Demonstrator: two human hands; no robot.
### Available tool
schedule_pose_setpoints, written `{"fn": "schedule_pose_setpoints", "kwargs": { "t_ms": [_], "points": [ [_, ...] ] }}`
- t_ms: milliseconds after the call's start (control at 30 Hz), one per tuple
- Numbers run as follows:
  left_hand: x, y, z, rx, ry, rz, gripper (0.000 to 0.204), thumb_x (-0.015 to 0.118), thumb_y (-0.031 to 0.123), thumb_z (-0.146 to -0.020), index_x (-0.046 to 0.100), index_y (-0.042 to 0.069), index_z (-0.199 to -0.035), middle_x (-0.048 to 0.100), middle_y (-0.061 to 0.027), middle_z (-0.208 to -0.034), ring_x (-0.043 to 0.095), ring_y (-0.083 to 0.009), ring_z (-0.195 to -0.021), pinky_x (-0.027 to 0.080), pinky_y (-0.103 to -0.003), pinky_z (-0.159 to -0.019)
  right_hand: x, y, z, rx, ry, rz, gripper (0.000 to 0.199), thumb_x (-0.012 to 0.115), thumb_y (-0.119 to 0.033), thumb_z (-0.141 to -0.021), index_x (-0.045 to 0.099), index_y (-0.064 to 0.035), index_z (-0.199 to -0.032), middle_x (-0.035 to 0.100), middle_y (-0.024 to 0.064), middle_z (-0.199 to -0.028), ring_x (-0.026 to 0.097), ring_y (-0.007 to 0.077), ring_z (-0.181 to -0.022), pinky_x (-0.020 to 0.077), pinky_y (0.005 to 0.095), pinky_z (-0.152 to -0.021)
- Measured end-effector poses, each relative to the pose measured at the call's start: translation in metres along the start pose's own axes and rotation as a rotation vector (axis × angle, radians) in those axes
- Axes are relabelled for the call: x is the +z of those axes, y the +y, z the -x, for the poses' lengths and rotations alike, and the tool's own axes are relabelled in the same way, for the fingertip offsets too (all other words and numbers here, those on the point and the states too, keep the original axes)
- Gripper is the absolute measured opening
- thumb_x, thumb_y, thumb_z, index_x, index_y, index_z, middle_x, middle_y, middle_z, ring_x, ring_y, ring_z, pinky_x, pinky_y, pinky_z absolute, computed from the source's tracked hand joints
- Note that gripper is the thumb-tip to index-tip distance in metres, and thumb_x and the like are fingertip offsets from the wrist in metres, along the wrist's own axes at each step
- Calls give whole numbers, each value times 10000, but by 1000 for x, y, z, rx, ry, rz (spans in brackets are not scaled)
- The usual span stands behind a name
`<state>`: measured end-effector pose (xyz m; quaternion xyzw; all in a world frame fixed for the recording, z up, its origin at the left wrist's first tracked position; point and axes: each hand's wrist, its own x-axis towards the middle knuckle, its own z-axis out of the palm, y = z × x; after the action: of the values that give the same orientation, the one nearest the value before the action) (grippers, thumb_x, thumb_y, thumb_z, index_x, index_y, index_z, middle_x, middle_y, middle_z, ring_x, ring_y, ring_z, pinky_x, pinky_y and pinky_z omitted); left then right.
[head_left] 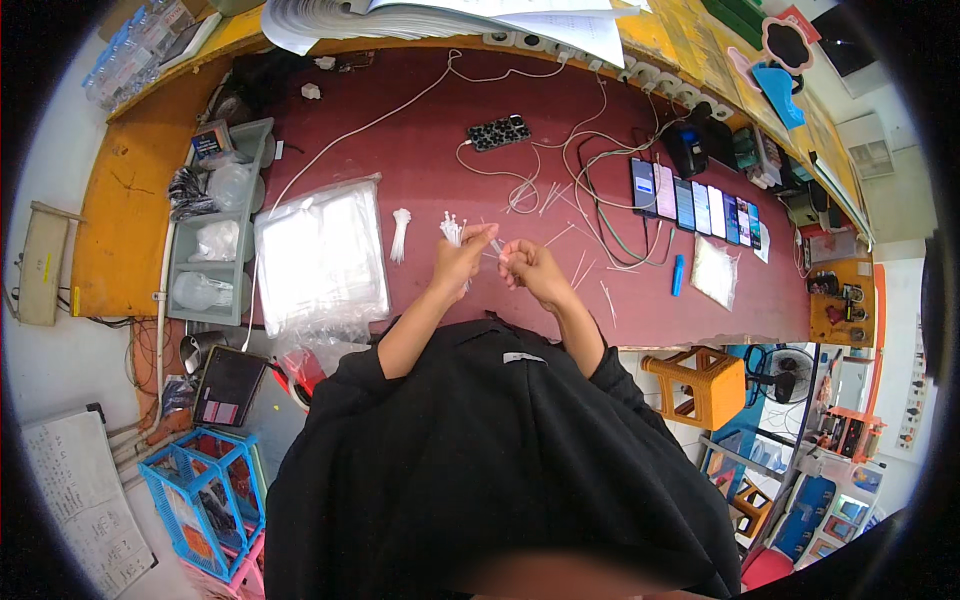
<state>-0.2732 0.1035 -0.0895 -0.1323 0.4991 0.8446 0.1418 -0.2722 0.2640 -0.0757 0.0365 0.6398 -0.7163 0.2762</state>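
My left hand [457,262] is closed around a bundle of white cable ties [451,229], whose heads stick up above the fingers. Close on its right, my right hand [537,270] pinches a thin whitish strip [496,246] that spans the gap to the left fingertips. It looks like a cable tie, though the fingers cover much of it. A second bundle of cable ties [400,236] lies to the left of my hands. Loose cable ties [581,268] are scattered on the dark red tabletop [440,165] to the right.
Clear plastic bags [320,258] are stacked at left, beside a grey compartment bin [252,190]. Several phones [684,203] stand in a row at right, near a blue marker-like stick [678,275] and a filled clear bag [714,272]. Behind lie a patterned phone [498,133] and white cables [515,187].
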Motion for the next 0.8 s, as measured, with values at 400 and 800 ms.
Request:
{"fn": "schedule_pose_setpoints", "kwargs": {
  "t_ms": [400,800],
  "points": [
    [-8,21,2,204,207,135,222,570,284,-893,545,68,-940,421,55,-589,274,-12,-416,183,-193,-362,7,-11,12,-90,9,96,134,552,-68,-873,527,2,-985,586,28,-696,523,70,-553,440,209,-502],
    [2,6,6,-2,55,-54,236,692,256,-799,583,55,-856,346,100,-507,265,11,-389,147,-190,-366,18,-14,7,-195,159,112,169,586,-89,-862,574,16,-994,643,63,-731,556,72,-584,462,211,-517]
  ]
}}
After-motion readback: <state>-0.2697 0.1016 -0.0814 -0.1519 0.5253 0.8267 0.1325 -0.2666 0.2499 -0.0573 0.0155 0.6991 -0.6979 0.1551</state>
